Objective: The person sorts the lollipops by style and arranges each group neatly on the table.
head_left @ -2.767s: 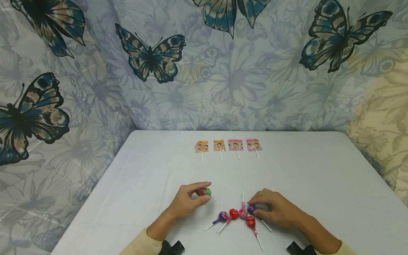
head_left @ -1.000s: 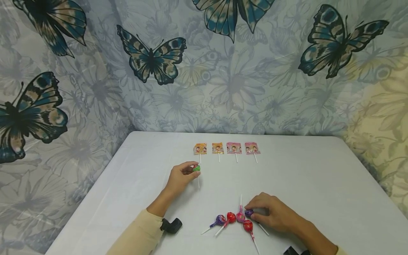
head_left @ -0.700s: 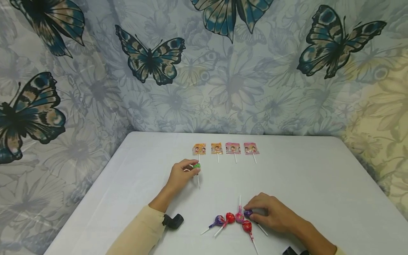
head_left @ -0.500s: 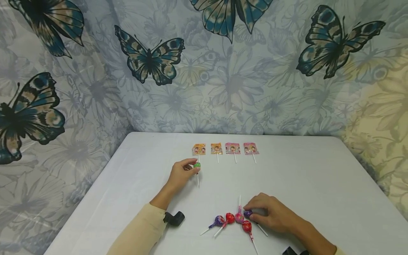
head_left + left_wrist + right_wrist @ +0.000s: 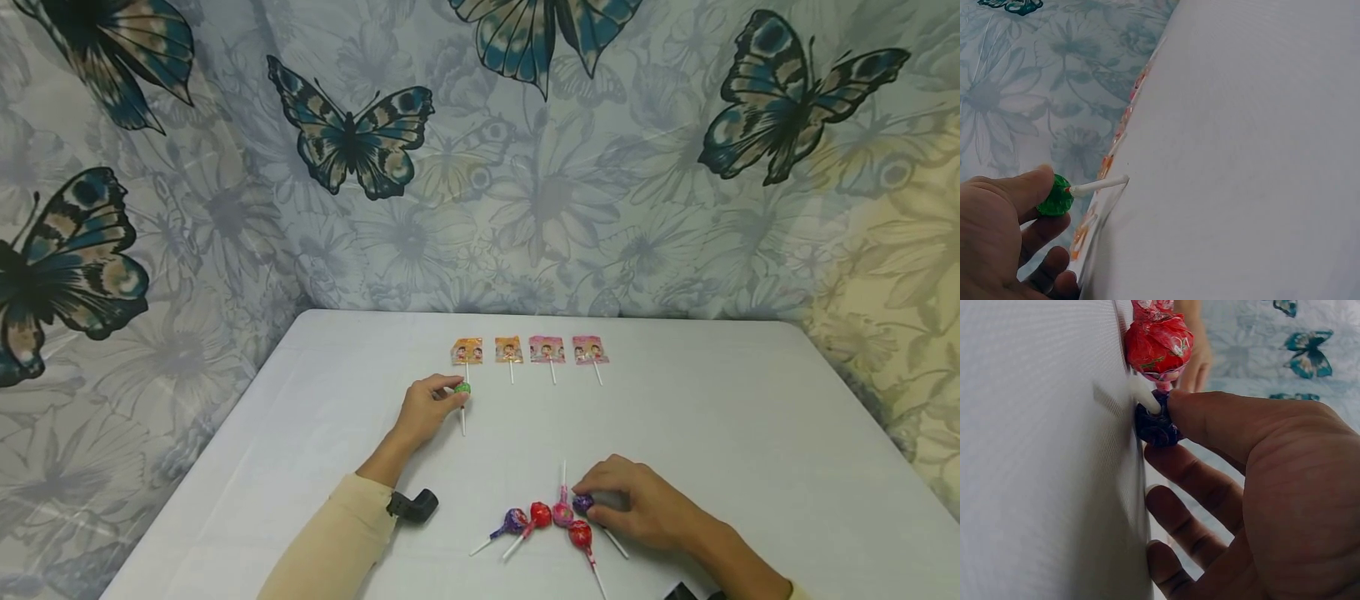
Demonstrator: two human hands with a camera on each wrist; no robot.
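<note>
My left hand point(image 5: 424, 410) pinches a green lollipop point(image 5: 462, 389) by its round head, just in front of the leftmost orange-wrapped lollipop point(image 5: 468, 353). In the left wrist view the green head point(image 5: 1056, 199) sits between thumb and forefinger, its white stick pointing toward the tabletop. At the table's front, my right hand point(image 5: 637, 500) pinches a dark purple lollipop point(image 5: 582, 503) between thumb and forefinger; the right wrist view shows this purple head point(image 5: 1157, 421) close to the table. Beside it lie a pink lollipop point(image 5: 562, 514), two red lollipops point(image 5: 581, 535) and another purple lollipop point(image 5: 515, 522).
Along the back of the white table point(image 5: 712, 417), a second orange-wrapped lollipop point(image 5: 508, 349) and two pink-wrapped lollipops point(image 5: 547, 349) continue the row, sticks toward me. A butterfly-patterned cloth point(image 5: 555, 208) hangs behind and to the sides.
The left hand has carried the green lollipop forward, up to the back row, and its stick now points toward me. Over the last half second it barely shifts. The right hand keeps its hold.
</note>
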